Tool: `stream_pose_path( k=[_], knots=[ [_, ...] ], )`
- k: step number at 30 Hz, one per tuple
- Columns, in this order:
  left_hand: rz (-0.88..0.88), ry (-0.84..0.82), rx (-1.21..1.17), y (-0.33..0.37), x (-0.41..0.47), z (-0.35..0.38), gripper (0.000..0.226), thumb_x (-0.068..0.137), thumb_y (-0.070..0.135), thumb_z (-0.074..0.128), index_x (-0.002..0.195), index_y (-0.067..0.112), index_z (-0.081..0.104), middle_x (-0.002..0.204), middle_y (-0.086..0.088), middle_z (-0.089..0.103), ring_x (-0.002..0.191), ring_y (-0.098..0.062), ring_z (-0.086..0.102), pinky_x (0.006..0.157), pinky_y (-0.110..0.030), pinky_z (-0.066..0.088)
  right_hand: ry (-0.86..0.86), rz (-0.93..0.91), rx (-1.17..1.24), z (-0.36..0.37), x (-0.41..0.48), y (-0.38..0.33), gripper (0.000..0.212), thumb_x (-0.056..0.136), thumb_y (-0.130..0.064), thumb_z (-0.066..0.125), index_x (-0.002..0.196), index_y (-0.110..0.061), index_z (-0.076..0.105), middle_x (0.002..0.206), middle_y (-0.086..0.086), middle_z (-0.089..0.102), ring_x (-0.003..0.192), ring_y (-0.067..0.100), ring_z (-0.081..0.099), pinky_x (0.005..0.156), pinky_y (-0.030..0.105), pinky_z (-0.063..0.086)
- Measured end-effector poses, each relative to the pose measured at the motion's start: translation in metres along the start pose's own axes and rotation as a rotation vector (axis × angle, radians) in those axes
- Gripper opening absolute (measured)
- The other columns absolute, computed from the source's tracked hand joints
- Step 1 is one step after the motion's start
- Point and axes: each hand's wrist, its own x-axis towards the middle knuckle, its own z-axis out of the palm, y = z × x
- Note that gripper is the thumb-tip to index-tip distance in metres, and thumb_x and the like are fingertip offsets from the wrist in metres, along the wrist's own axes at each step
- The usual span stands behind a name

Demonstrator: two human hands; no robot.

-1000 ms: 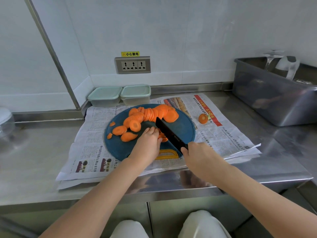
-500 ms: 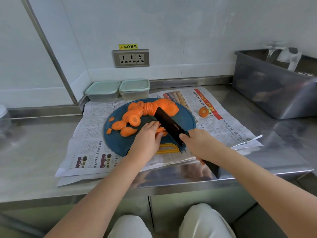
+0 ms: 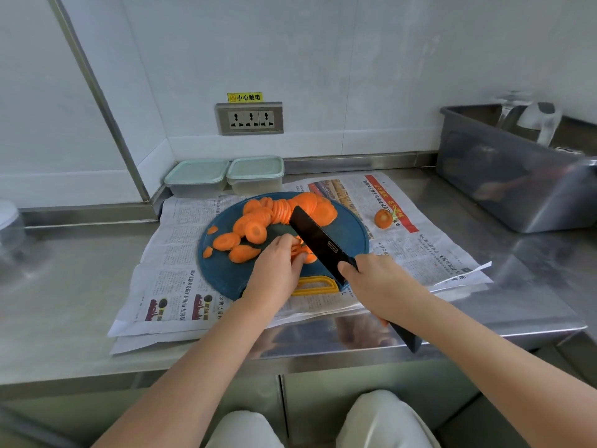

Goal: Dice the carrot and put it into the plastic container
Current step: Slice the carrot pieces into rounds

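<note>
2 hands: left hand (image 3: 274, 273) curled over carrot slices (image 3: 303, 252), right hand (image 3: 378, 282) gripping knife (image 3: 318, 242); I should tuck fingertips back.

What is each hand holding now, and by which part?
The right hand grips the knife by its handle, just behind the blade. The left hand holds a few carrot slices on the board, fingers curled over them.

Carrot slices (image 3: 281, 211) crowd the board (image 3: 223, 276) middle; right side bare.
</note>
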Motion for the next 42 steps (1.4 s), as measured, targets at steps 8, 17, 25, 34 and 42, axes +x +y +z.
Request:
stream_pose_path(
  k=[8, 17, 25, 34, 42],
  knots=[
    [-0.014, 0.004, 0.007, 0.003, 0.001, 0.000, 0.021, 0.092, 0.022, 0.060, 0.109, 0.009, 0.060, 0.107, -0.006, 0.063, 0.096, -0.019, 0.061, 0.081, -0.028, 0.050, -0.008, 0.022, 0.050, 0.006, 0.001, -0.002, 0.028, 0.104, -0.022, 0.027, 0.113, -0.005, 0.047, 0.076, 0.003, 0.035, 0.060, 0.013, 0.038, 0.052, 0.024, 0.033],
    [-0.001, 0.044, 0.028, 0.005, 0.002, 0.002, 0.016, 0.091, 0.018, 0.062, 0.103, 0.007, 0.063, 0.101, -0.009, 0.065, 0.092, -0.024, 0.061, 0.077, -0.034, 0.050, 0.036, -0.082, -0.137, 0.014, 0.010, -0.002, 0.034, 0.106, -0.028, 0.025, 0.109, -0.006, 0.051, 0.071, -0.002, 0.035, 0.068, 0.016, 0.050, 0.057, 0.025, 0.044],
    [0.016, 0.026, 0.009, 0.002, 0.004, 0.003, 0.017, 0.090, 0.016, 0.063, 0.103, 0.005, 0.064, 0.102, -0.011, 0.066, 0.092, -0.025, 0.062, 0.080, -0.041, 0.050, -0.081, -0.080, -0.294, 0.004, 0.015, -0.010, 0.034, 0.102, -0.005, 0.020, 0.125, 0.001, 0.045, 0.068, 0.003, 0.017, 0.054, 0.013, 0.021, 0.046, 0.025, 0.020],
    [-0.011, 0.037, -0.088, 0.001, 0.000, 0.001, 0.021, 0.088, 0.015, 0.066, 0.106, 0.005, 0.066, 0.104, -0.009, 0.068, 0.095, -0.020, 0.065, 0.085, -0.036, 0.053, -0.066, 0.028, 0.060, 0.005, 0.037, -0.013, 0.033, 0.101, -0.023, 0.033, 0.071, -0.011, 0.041, 0.068, 0.003, 0.043, 0.055, 0.013, 0.040, 0.045, 0.023, 0.034],
    [-0.036, 0.066, -0.038, 0.001, -0.002, -0.002, 0.047, 0.086, 0.022, 0.070, 0.127, 0.004, 0.058, 0.133, -0.010, 0.053, 0.122, -0.022, 0.050, 0.099, -0.014, 0.030, -0.059, 0.040, 0.215, -0.009, 0.018, 0.005, 0.034, 0.101, -0.035, 0.037, 0.081, -0.009, 0.045, 0.065, 0.007, 0.049, 0.044, 0.015, 0.047, 0.038, 0.023, 0.038]
  ],
)
